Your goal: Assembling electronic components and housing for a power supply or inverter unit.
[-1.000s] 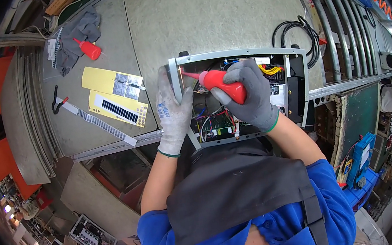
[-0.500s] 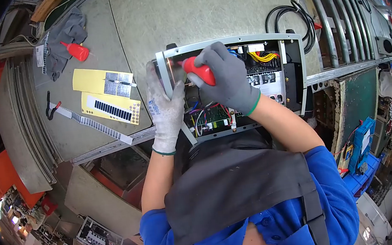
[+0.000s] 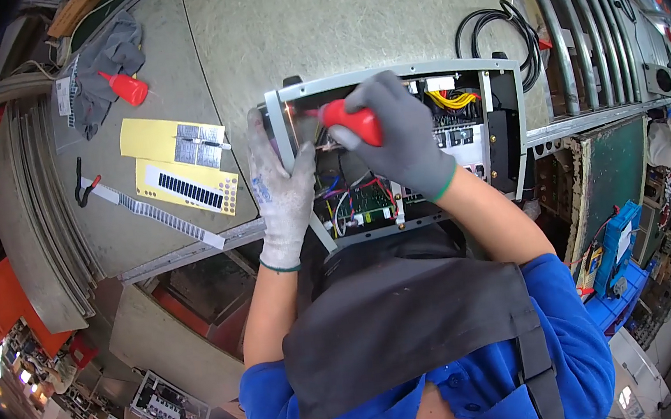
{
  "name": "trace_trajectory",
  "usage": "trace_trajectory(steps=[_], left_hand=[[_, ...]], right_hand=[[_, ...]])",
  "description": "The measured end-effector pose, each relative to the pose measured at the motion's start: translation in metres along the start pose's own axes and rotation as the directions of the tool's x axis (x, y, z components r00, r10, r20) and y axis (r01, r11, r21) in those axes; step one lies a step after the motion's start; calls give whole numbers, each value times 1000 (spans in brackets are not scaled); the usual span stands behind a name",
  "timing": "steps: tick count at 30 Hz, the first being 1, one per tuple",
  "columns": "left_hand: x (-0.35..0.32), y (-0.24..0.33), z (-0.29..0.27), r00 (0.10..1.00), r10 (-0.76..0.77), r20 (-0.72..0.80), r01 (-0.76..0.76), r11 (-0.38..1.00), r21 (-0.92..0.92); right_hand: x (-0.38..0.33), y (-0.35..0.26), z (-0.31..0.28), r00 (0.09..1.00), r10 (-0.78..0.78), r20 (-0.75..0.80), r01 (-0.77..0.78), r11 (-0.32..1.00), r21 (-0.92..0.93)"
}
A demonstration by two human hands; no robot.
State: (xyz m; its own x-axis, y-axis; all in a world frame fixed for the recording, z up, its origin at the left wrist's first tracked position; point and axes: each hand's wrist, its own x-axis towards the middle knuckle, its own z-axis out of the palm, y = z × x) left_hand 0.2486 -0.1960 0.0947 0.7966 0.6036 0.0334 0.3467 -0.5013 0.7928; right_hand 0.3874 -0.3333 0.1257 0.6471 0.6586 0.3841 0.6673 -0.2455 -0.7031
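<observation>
A light-grey metal equipment case (image 3: 396, 72), open on top, stands at the bench's front edge and shows wires and circuit boards inside. My left hand (image 3: 277, 187), in a pale glove, grips the left side of its frame, fingers outside and thumb over the inner edge. Wrapped in my right hand (image 3: 405, 131), which wears a dark-grey glove, is a red squeeze bottle (image 3: 359, 124). The bottle lies tilted over the case's left part, its nozzle toward the left wall; whether the tip touches anything cannot be made out. Yellow wires (image 3: 453, 100) show right of that hand.
Left on the bench lie yellow label sheets (image 3: 150, 139), a label strip (image 3: 162, 216), a black-and-red hand tool (image 3: 85, 187), and a second red bottle (image 3: 127, 87) on a grey cloth (image 3: 107, 57). A coiled black cable (image 3: 529, 38) and metal rails (image 3: 579, 24) are at the right.
My right hand and the red squeeze bottle have shifted slightly to the right, and the bottle is tilted a little differently. My left hand keeps its hold on the case.
</observation>
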Motion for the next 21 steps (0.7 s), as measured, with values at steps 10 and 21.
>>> trace_trajectory(steps=[10,21], left_hand=[[-7,-11,4,993,-100,-58,79,955,-287],[-8,-5,2,985,-171,-17,151,909,-390]], right_hand=[[-2,14,-74,949,288,130,-316,861,399],[13,4,-74,977,155,145,-188,949,254]])
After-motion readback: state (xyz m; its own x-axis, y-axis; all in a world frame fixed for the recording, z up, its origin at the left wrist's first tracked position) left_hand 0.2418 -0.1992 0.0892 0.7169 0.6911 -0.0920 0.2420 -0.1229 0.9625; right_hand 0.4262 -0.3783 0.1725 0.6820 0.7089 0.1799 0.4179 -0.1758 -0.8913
